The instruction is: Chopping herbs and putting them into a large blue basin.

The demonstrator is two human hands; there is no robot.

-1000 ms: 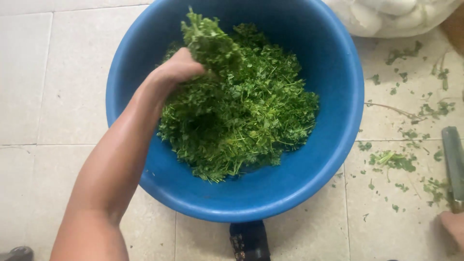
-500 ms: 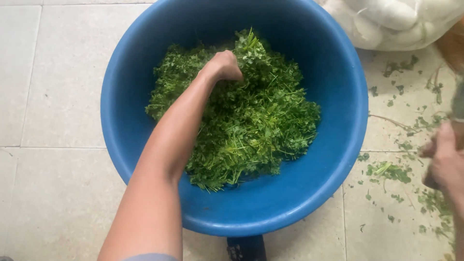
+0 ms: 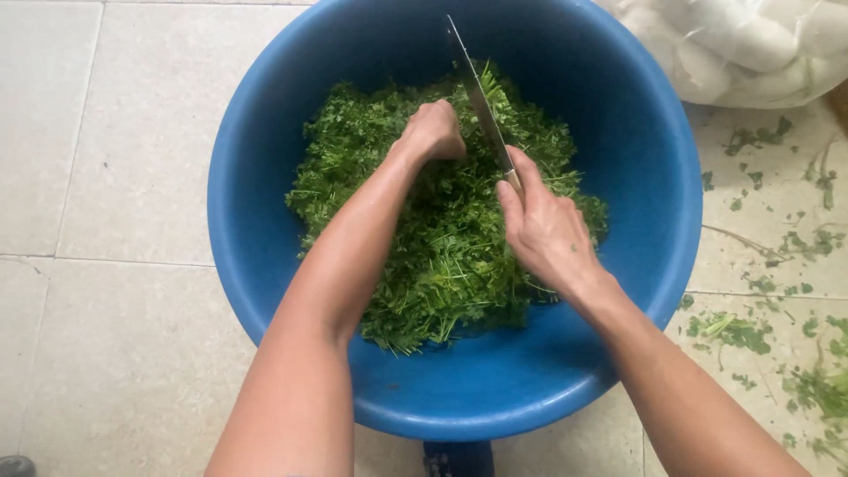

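A big blue plastic basin [image 3: 265,132] on the tiled floor holds a heap of chopped green leafy herbs [image 3: 442,256]. My left hand [image 3: 433,132] is pressed into the herbs near the middle of the heap, fingers curled down on them. My right hand [image 3: 548,230] grips the handle of a long knife [image 3: 477,97], whose blade points away from me and stands edge-down over the herbs, just right of my left hand.
Loose green scraps [image 3: 760,327] lie scattered on the pale floor tiles to the right of the basin. A white plastic sack [image 3: 751,44] sits at the top right. A dark object [image 3: 459,459] shows below the basin's near rim.
My right hand has come in from the right edge with the knife and now holds it over the herbs. My left hand has stayed on the heap near its middle.
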